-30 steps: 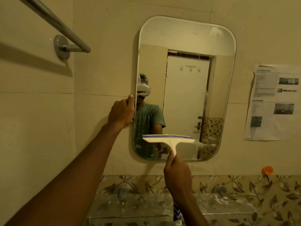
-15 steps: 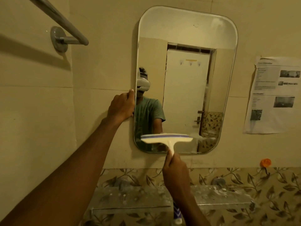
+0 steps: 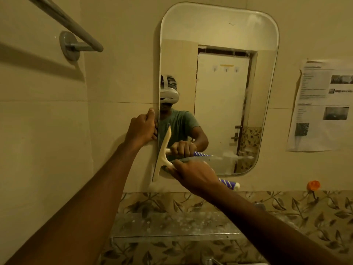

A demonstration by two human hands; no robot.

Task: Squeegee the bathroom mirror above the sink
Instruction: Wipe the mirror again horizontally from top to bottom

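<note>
A rounded rectangular mirror (image 3: 219, 88) hangs on the beige wall. My left hand (image 3: 142, 129) grips its left edge at mid height. My right hand (image 3: 193, 175) is closed around the handle of a cream squeegee (image 3: 163, 153) with a blue-and-white striped grip. The squeegee blade stands nearly upright along the mirror's lower left edge, with the handle pointing right. Streaks and foam remain near the mirror's bottom and right side. The mirror reflects a person's hand on the handle.
A metal towel bar (image 3: 76, 35) juts from the upper left wall. A glass shelf (image 3: 172, 224) runs below the mirror, in front of leaf-patterned tiles. A printed paper sheet (image 3: 322, 106) is stuck to the wall at right, above an orange hook (image 3: 313, 185).
The squeegee has turned from level at the mirror's bottom centre to nearly upright at the lower left edge. My right hand swung left and rotated. My left hand stayed on the mirror's edge.
</note>
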